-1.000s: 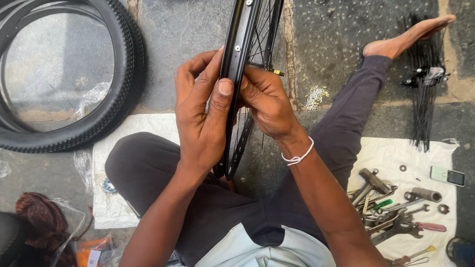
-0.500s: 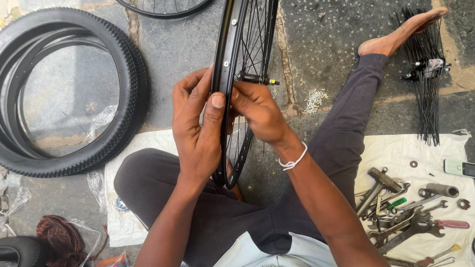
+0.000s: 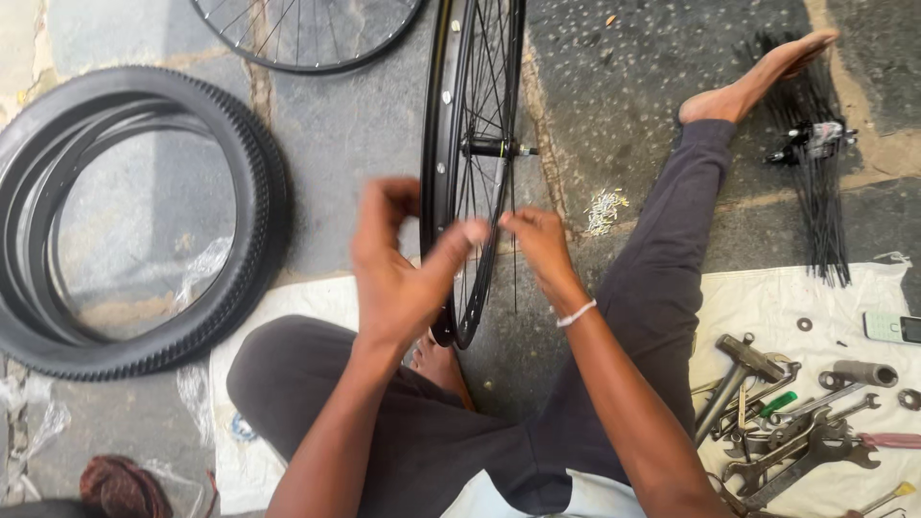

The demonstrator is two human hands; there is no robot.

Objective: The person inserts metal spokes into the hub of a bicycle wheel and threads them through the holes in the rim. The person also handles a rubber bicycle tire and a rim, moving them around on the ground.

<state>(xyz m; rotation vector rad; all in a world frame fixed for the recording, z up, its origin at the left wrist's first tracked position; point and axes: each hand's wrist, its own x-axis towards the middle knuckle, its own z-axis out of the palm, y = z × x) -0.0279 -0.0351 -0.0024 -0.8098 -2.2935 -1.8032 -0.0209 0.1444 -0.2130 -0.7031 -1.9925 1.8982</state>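
Both hands had lifted off the upright wheel (image 3: 470, 173) between the legs, left hand (image 3: 398, 273) spread, right hand (image 3: 537, 240) pinching a spoke; unsupported, it risked toppling.

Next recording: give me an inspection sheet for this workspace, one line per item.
Surface: paved stone ground, with a pale cloth spread under the person.
Job's things: black spoked wheel standing upright between the legs, axle pointing right.
Clutter: stacked tyres at left; second wheel at top; bundle of spokes; small pile of spoke nipples; hammer, wrenches, phone on the cloth.
Grippers: left hand open beside the rim; right hand fingertips at the spokes, grip unclear.
Cables: nothing seen.
Surroundings: bare right foot stretched out; a dark reddish thing at bottom left.
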